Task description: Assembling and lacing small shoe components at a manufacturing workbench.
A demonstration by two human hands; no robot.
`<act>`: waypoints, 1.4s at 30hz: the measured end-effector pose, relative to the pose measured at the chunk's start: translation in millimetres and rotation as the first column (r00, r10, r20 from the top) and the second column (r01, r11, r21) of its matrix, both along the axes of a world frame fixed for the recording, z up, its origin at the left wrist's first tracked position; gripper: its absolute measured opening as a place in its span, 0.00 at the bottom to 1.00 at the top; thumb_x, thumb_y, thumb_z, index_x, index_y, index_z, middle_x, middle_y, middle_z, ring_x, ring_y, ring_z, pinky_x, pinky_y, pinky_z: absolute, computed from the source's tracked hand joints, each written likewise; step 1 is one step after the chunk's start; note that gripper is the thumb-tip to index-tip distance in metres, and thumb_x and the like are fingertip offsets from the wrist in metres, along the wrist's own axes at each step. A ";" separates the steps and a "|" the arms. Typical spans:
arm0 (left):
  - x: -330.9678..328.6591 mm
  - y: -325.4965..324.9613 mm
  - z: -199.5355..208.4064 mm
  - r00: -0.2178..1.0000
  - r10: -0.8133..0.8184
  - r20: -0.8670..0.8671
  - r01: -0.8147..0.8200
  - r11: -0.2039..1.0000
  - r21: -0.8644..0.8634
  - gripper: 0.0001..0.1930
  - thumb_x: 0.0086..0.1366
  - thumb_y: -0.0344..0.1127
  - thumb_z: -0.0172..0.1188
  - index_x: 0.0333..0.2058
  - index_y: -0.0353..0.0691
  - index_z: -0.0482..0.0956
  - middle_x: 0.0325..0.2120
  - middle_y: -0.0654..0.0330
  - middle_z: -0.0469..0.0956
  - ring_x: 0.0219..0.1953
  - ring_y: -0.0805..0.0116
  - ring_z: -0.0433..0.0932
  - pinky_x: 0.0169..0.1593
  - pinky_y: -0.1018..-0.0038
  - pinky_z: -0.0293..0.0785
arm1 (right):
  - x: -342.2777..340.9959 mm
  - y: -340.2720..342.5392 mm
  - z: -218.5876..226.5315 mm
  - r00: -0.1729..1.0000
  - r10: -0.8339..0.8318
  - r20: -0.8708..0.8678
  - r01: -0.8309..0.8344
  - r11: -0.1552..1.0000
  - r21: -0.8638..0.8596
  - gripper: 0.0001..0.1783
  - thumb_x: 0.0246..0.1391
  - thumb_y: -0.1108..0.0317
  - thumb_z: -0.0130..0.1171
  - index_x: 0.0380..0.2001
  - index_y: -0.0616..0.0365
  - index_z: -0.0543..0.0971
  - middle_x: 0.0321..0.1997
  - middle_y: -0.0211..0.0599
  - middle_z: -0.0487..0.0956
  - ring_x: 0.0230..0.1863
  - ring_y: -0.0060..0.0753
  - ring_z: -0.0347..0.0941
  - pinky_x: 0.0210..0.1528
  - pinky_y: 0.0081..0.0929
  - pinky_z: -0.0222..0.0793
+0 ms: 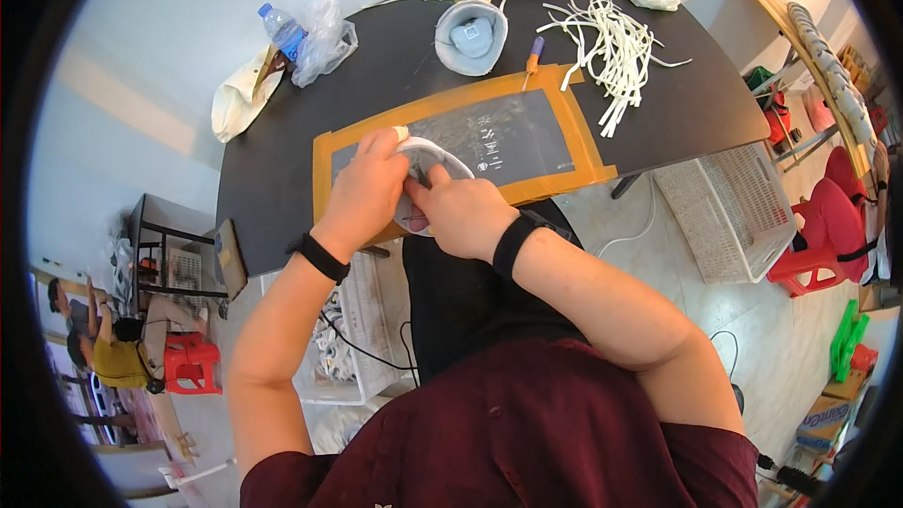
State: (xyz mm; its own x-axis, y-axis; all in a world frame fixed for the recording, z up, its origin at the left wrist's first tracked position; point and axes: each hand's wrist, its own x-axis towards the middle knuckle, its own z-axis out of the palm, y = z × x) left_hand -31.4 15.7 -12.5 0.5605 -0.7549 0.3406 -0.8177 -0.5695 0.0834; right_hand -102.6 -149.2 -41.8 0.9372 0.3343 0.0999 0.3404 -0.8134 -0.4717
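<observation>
White and grey, apparently fabric-like, a cup-shaped piece sits between two bare hands at the near edge of a tape-bordered board. The left hand has its fingers curled closely around the piece's left side; the right hand bends its fingers into the opening, and whether they pinch anything I cannot tell. It looks light, soft and floppy, unlikely to break, best held by the rim. Knuckles hide most of its inside and near wall; its underside is out of sight.
</observation>
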 end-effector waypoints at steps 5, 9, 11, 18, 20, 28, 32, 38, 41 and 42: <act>-2.2 -0.7 -0.6 0.999 -0.018 0.040 0.017 1.000 0.017 0.02 0.53 0.25 0.57 0.27 0.34 0.74 0.49 0.53 0.73 0.52 0.51 0.72 0.45 0.62 0.76 | 9.3 -0.6 10.5 0.993 0.044 -0.112 -0.053 0.995 -0.078 0.22 0.58 0.60 0.53 0.55 0.53 0.74 0.54 0.52 0.72 0.44 0.49 0.79 0.44 0.42 0.75; -2.1 -2.6 -3.1 0.991 -0.065 0.115 0.065 0.998 -0.003 0.03 0.51 0.26 0.58 0.26 0.35 0.74 0.47 0.55 0.74 0.53 0.54 0.72 0.43 0.63 0.78 | 8.6 -2.0 10.9 0.988 0.048 -0.148 -0.060 0.995 -0.077 0.22 0.59 0.57 0.53 0.55 0.51 0.75 0.54 0.52 0.72 0.46 0.49 0.79 0.46 0.43 0.74; -1.2 -1.7 -4.0 0.985 -0.071 0.158 0.073 0.997 -0.002 0.03 0.50 0.27 0.59 0.25 0.35 0.75 0.47 0.55 0.74 0.52 0.54 0.73 0.43 0.63 0.78 | 12.4 -0.5 7.5 0.989 0.056 -0.138 -0.068 0.995 -0.078 0.21 0.59 0.57 0.53 0.54 0.52 0.75 0.53 0.52 0.73 0.46 0.49 0.79 0.46 0.43 0.74; -2.4 -4.2 10.8 0.991 0.020 0.129 -0.048 0.974 0.219 0.05 0.50 0.28 0.59 0.27 0.37 0.80 0.53 0.53 0.73 0.55 0.53 0.70 0.48 0.59 0.74 | 4.3 0.6 -3.5 0.999 0.020 0.041 -0.019 0.999 -0.027 0.20 0.57 0.59 0.55 0.51 0.54 0.75 0.47 0.49 0.73 0.39 0.49 0.80 0.41 0.43 0.75; -6.4 -5.7 10.1 0.992 0.037 0.124 -0.069 0.963 0.259 0.05 0.49 0.28 0.60 0.27 0.37 0.81 0.53 0.54 0.73 0.56 0.54 0.69 0.48 0.58 0.74 | 2.0 4.1 -9.4 0.998 0.012 0.068 -0.010 0.999 -0.035 0.19 0.57 0.60 0.55 0.50 0.54 0.76 0.46 0.48 0.73 0.38 0.49 0.80 0.40 0.42 0.75; 8.2 2.2 -3.4 0.994 0.032 0.104 -0.056 0.972 0.228 0.05 0.49 0.30 0.61 0.26 0.40 0.83 0.51 0.56 0.74 0.53 0.58 0.71 0.47 0.61 0.74 | 4.9 3.8 -6.5 0.999 0.018 0.048 -0.014 0.997 -0.072 0.20 0.57 0.60 0.55 0.51 0.56 0.75 0.45 0.48 0.73 0.37 0.48 0.80 0.38 0.42 0.76; 8.4 2.3 -1.7 0.993 -0.018 0.119 0.001 0.989 0.145 0.03 0.50 0.29 0.60 0.26 0.40 0.81 0.48 0.58 0.76 0.51 0.58 0.72 0.46 0.62 0.74 | 7.2 1.9 -2.7 1.000 0.025 -0.004 -0.026 0.997 -0.079 0.21 0.58 0.58 0.55 0.52 0.56 0.74 0.47 0.49 0.74 0.40 0.49 0.80 0.41 0.42 0.75; 9.7 -1.2 5.5 0.979 -0.078 0.191 0.050 0.988 0.147 0.02 0.51 0.29 0.60 0.26 0.39 0.78 0.46 0.59 0.77 0.51 0.57 0.73 0.47 0.62 0.74 | 13.5 -2.7 14.9 0.974 0.067 -0.218 -0.090 0.991 -0.099 0.29 0.55 0.67 0.52 0.63 0.48 0.68 0.55 0.48 0.71 0.47 0.50 0.78 0.47 0.42 0.74; 17.4 2.1 2.1 0.990 -0.053 0.130 0.040 0.994 0.098 0.03 0.53 0.30 0.60 0.26 0.38 0.77 0.45 0.57 0.76 0.50 0.55 0.73 0.47 0.63 0.74 | 12.3 -4.0 10.7 0.982 0.075 -0.176 -0.090 0.993 -0.075 0.30 0.55 0.68 0.53 0.63 0.48 0.68 0.54 0.47 0.71 0.47 0.50 0.78 0.47 0.41 0.74; 18.1 3.2 0.6 0.997 -0.027 0.067 0.022 0.998 0.064 0.04 0.54 0.30 0.60 0.26 0.37 0.77 0.45 0.57 0.76 0.49 0.54 0.73 0.47 0.63 0.74 | 9.3 -3.5 9.5 0.988 0.072 -0.140 -0.080 0.995 -0.052 0.30 0.55 0.69 0.53 0.63 0.48 0.68 0.54 0.47 0.71 0.46 0.50 0.78 0.46 0.41 0.74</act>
